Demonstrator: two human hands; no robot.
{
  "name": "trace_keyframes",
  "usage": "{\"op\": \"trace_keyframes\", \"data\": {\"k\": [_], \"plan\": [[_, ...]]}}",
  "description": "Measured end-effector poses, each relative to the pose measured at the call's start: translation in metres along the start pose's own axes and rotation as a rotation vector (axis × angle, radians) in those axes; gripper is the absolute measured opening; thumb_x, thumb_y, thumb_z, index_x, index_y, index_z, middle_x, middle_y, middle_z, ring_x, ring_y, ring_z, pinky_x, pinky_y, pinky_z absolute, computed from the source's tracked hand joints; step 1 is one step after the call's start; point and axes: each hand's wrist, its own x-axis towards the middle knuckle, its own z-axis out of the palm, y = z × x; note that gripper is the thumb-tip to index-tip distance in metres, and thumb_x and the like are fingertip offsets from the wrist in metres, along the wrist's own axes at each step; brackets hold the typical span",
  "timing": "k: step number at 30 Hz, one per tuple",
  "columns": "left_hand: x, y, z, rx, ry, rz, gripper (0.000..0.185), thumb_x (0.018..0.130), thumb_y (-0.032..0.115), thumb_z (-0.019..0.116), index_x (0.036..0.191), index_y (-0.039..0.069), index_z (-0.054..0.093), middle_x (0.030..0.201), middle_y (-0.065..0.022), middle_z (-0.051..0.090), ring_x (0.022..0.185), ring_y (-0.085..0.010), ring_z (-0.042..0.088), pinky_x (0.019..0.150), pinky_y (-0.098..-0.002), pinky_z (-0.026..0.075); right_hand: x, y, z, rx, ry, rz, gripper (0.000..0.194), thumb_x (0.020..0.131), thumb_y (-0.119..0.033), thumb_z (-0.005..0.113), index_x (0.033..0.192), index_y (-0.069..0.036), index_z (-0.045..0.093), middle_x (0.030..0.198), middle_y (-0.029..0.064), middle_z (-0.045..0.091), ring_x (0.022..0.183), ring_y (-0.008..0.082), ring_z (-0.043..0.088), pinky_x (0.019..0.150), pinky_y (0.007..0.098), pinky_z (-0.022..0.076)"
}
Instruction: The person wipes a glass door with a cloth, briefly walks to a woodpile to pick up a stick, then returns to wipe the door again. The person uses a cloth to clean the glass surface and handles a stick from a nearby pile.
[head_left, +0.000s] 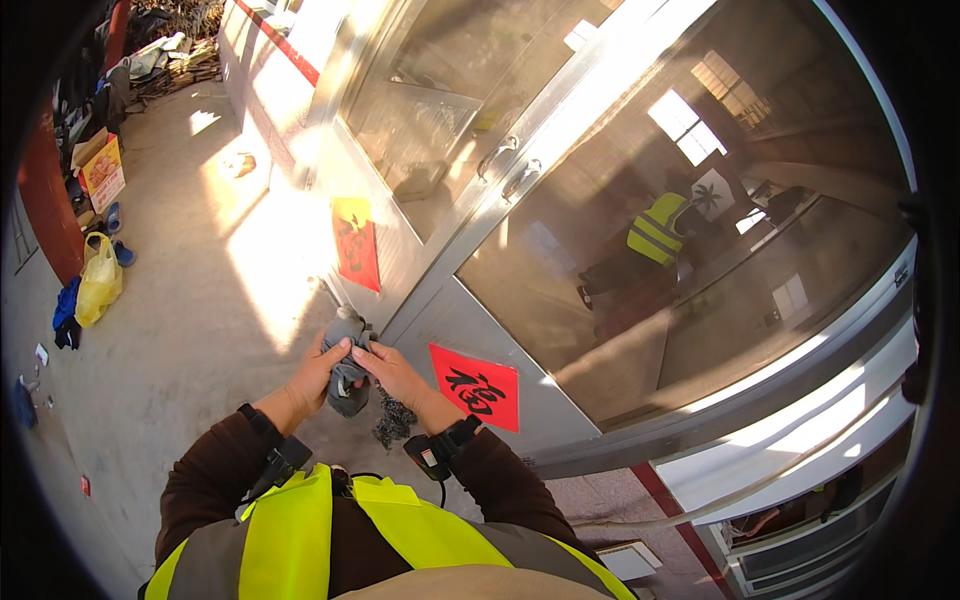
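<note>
A grey cloth (347, 397) is bunched up in front of my chest. My left hand (309, 381) grips it from the left, and my right hand (396, 375) from the right, with both thumbs on top. The cloth's upper end sticks out beyond my fingers. Just below my right hand is a dark, speckled, shaggy thing (394, 421); I cannot tell whether it hangs from the hand or lies beneath. The metal-framed glass double door (487, 262) stands close on my right. A red paper sheet (476, 386) with black writing is fixed to its lower panel.
Two curved handles (517, 176) sit mid-door. A person in a yellow vest (658, 229) appears in the glass, inside or mirrored. On the concrete floor (187, 360) at left are a yellow plastic bag (100, 281), a cardboard box (100, 169) and blue slippers (122, 253).
</note>
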Motion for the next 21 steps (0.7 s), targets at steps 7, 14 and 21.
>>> {"op": "trace_keyframes", "data": {"k": [7, 14, 21], "plan": [[0.109, 0.06, -0.037, 0.112, 0.199, 0.207, 0.052, 0.085, 0.017, 0.063, 0.125, 0.0, 0.035, 0.11, -0.0116, 0.051, 0.098, -0.0183, 0.054, 0.084, -0.0314, 0.046, 0.064, -0.024, -0.091, 0.056, 0.301, -0.203, 0.025, 0.091, -0.025, 0.055, 0.107, -0.008, 0.062, 0.07, -0.0021, 0.057, 0.057, 0.0022, 0.044, 0.051, 0.0173, 0.0338], [0.24, 0.127, -0.119, 0.293, 0.207, 0.162, 0.046, 0.079, 0.015, 0.062, 0.116, -0.005, 0.044, 0.099, -0.0101, 0.054, 0.086, -0.0173, 0.054, 0.078, -0.0292, 0.046, 0.129, -0.051, -0.185, 0.061, 0.84, -0.394, 0.027, 0.088, -0.005, 0.058, 0.115, -0.004, 0.054, 0.076, -0.0011, 0.055, 0.065, 0.0066, 0.05, 0.062, 0.0207, 0.0418], [0.359, 0.173, -0.148, 0.557, 0.131, 0.275, 0.047, 0.078, 0.016, 0.065, 0.116, -0.004, 0.047, 0.099, -0.0101, 0.056, 0.088, -0.0175, 0.055, 0.079, -0.0289, 0.046, 0.178, -0.1, -0.21, -0.205, 1.191, -0.322, 0.043, 0.086, -0.009, 0.062, 0.126, -0.007, 0.045, 0.068, -0.0009, 0.054, 0.055, 0.0031, 0.043, 0.049, 0.0188, 0.0366]]}}
